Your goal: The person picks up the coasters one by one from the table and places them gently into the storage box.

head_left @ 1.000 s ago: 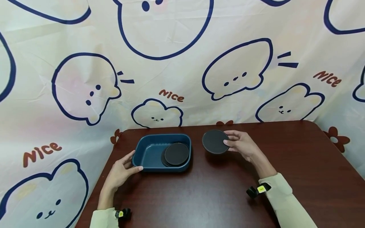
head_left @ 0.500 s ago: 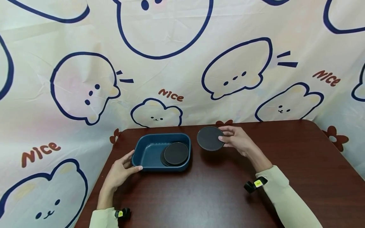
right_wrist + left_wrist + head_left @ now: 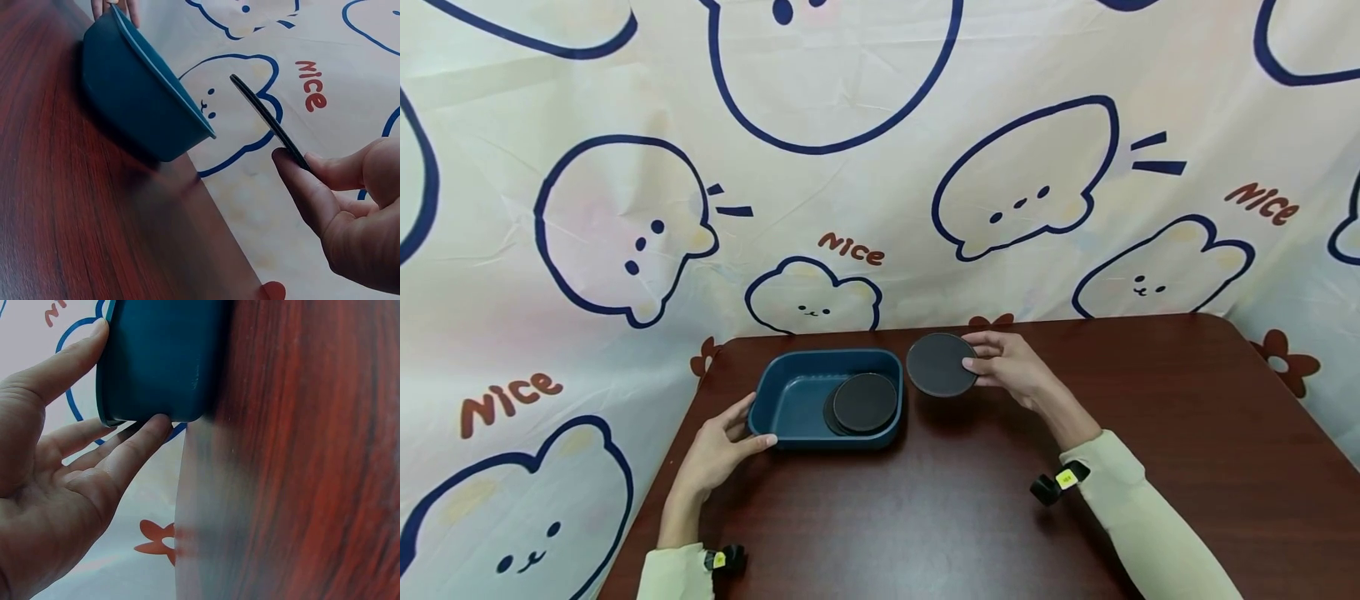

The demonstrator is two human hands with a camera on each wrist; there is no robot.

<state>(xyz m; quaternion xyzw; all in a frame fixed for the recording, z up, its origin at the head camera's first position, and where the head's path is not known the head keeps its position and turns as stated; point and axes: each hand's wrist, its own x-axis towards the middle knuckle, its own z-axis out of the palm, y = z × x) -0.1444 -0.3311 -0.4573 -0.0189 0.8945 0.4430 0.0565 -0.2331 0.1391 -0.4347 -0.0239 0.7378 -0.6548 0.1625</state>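
Disc (image 3: 937,364) was off the table (image 3: 1187,400), just right of the tray (image 3: 790,400) at its far right corner, apart from it.

L to R: my left hand (image 3: 718,450) was at the tray's near-left corner, thumb over the rim, fingers straight and pressed flat vs the outer wall, not curled round it. Tray sat on the table w/ two more discs (image 3: 861,403) stacked inside, right end, top one a bit offset. My right hand (image 3: 1011,367) pinched the held disc by its right edge, thumb on the near face, fingers behind; wrist cam showed it edge-on, tilted, above the tray rim's level. Bear-print cloth (image 3: 625,233) hung behind.
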